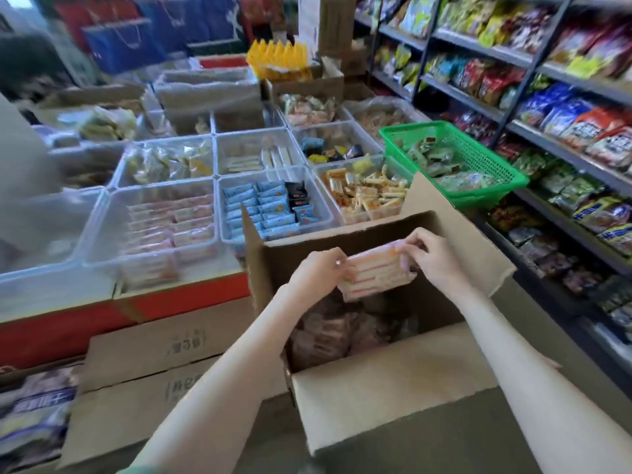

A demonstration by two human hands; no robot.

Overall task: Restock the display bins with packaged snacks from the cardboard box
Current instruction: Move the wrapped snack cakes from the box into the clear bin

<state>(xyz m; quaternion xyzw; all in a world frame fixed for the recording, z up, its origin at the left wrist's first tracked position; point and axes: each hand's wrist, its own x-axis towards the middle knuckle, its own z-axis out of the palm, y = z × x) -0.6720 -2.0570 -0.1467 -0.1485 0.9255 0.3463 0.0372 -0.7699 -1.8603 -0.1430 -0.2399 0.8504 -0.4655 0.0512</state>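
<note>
So your left hand (321,268) and right hand (431,255) grip the pink packets (372,274) over the cardboard box (393,388); next stop, probably the matching bin (106,220) at ten o'clock.

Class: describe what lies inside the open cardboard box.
Inside the cardboard box, below the held packet stack, loosely piled pinkish wrapped packets show in shadow. The box's bottom beneath that pile is covered.

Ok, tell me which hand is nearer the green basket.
Right. The right hand holds the right end of the pink packet stack, just this side of the green basket. The left hand holds the other end, farther to the basket's left.
</note>
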